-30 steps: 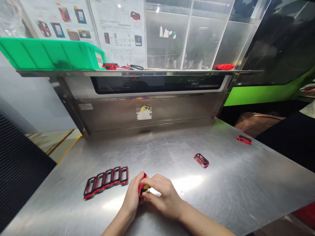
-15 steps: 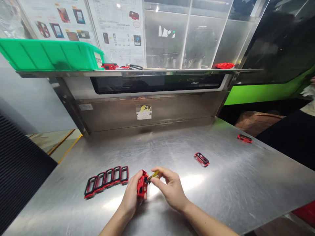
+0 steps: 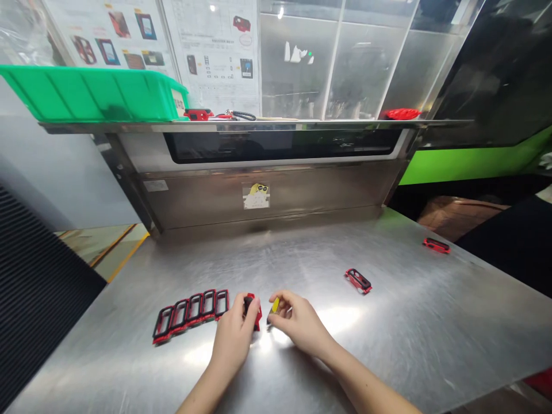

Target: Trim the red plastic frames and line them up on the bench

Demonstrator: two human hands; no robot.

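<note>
My left hand point(image 3: 232, 333) is closed around a red and black plastic case point(image 3: 258, 321), partly hidden by the thumb and fingers. To its right, my right hand point(image 3: 305, 325) pinches a small tool with a yellow handle point(image 3: 276, 305). A dark tip shows below the fingers; its exact kind is unclear. A gap of bare metal separates tool and case. Just left of my left hand, several red and black frames point(image 3: 177, 325) lie side by side in a slanted row.
The steel workbench point(image 3: 302, 247) carries one red-black frame point(image 3: 358, 281) right of centre and another point(image 3: 437, 246) near its right edge. Above the back panel, a shelf point(image 3: 284, 124) holds a green bin point(image 3: 99, 95), a red case point(image 3: 198, 115) and a red bundle point(image 3: 402, 114).
The tool has come away from the case, leaving a gap between them. My left hand has turned the case, so less of its red face shows. The camera view has shifted slightly.
</note>
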